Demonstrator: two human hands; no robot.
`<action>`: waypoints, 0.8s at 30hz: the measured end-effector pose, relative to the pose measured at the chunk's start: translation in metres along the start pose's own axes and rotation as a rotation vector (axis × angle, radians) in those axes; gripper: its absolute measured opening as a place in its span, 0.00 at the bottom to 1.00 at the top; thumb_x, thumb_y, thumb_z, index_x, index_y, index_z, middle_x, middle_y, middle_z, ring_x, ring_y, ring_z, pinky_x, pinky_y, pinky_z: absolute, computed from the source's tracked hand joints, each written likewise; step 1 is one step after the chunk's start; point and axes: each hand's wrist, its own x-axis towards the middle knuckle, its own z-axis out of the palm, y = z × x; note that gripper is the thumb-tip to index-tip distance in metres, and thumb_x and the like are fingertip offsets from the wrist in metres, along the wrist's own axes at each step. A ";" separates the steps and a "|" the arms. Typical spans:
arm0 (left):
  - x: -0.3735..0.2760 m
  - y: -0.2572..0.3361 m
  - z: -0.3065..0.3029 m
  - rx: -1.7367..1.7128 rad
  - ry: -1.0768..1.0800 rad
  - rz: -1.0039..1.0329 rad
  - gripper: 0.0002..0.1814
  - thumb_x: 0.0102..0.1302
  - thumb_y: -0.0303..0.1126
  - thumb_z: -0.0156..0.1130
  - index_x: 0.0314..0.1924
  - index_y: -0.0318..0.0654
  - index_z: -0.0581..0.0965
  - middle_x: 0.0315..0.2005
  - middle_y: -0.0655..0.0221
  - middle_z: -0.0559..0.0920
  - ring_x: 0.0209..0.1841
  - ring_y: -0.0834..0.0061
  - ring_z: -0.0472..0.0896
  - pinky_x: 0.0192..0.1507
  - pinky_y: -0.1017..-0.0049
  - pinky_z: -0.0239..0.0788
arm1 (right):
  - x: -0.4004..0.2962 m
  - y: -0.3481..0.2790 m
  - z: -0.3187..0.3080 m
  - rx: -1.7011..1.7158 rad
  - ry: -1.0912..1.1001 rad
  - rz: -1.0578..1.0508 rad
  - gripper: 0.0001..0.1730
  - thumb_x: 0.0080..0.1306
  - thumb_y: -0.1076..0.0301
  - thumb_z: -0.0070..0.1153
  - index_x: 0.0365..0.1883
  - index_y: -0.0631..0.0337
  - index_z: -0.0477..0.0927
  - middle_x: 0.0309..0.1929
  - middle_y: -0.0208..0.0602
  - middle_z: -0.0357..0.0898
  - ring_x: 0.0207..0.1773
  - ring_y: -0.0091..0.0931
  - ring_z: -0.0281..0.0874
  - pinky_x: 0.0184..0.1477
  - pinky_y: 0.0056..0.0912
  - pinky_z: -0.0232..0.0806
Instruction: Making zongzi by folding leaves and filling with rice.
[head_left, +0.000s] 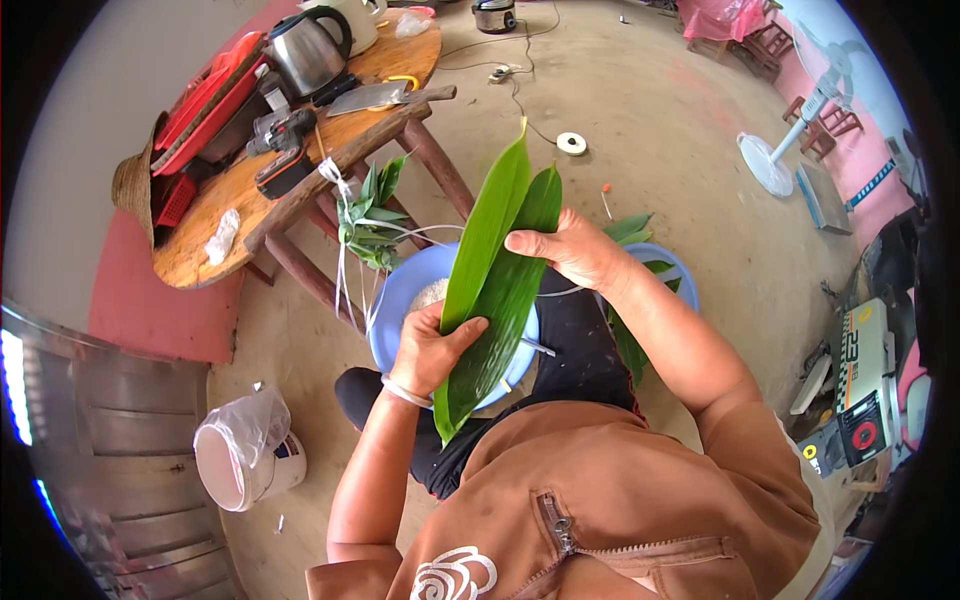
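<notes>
Two long green leaves (504, 292) overlap lengthwise between my hands, above my lap. My left hand (436, 345) grips their lower part, thumb on top. Higher up, my right hand (574, 251) pinches the right-hand leaf with the thumb in front and fingers behind. Beneath the leaves stands a blue basin (397, 304) with pale grains, apparently rice (429, 295), partly hidden. A grey handle (538, 346) juts over its right rim. Beyond my right forearm is another blue basin (686, 281) with more leaves (634, 229) in and around it.
Tied leaf bundles (373, 225) hang with white strings from the wooden table (184, 259) at left. The table bears a cleaver (369, 97), a cordless drill (285, 146) and a kettle (309, 52). A white bucket (281, 469) lies tilted at lower left; a fan (765, 161) stands right.
</notes>
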 end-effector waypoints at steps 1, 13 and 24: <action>-0.001 0.005 0.000 -0.023 0.004 -0.027 0.09 0.64 0.26 0.63 0.44 0.34 0.81 0.33 0.78 0.82 0.33 0.88 0.76 0.37 0.82 0.70 | 0.000 0.002 -0.004 -0.110 0.012 -0.035 0.20 0.61 0.64 0.65 0.49 0.62 0.77 0.45 0.26 0.78 0.47 0.18 0.73 0.50 0.24 0.68; -0.016 0.051 -0.039 1.214 0.272 0.789 0.24 0.44 0.17 0.57 0.45 0.41 0.81 0.40 0.66 0.83 0.42 0.63 0.81 0.45 0.69 0.74 | -0.053 0.027 -0.030 0.439 -0.251 0.493 0.29 0.70 0.57 0.48 0.63 0.68 0.65 0.58 0.45 0.73 0.54 0.35 0.76 0.56 0.36 0.70; -0.022 0.060 -0.041 1.498 0.184 1.022 0.19 0.48 0.26 0.61 0.43 0.41 0.81 0.41 0.69 0.83 0.45 0.66 0.81 0.47 0.69 0.75 | -0.071 0.001 -0.008 -0.023 -0.313 0.547 0.25 0.68 0.53 0.55 0.52 0.67 0.76 0.48 0.33 0.80 0.50 0.23 0.77 0.53 0.28 0.69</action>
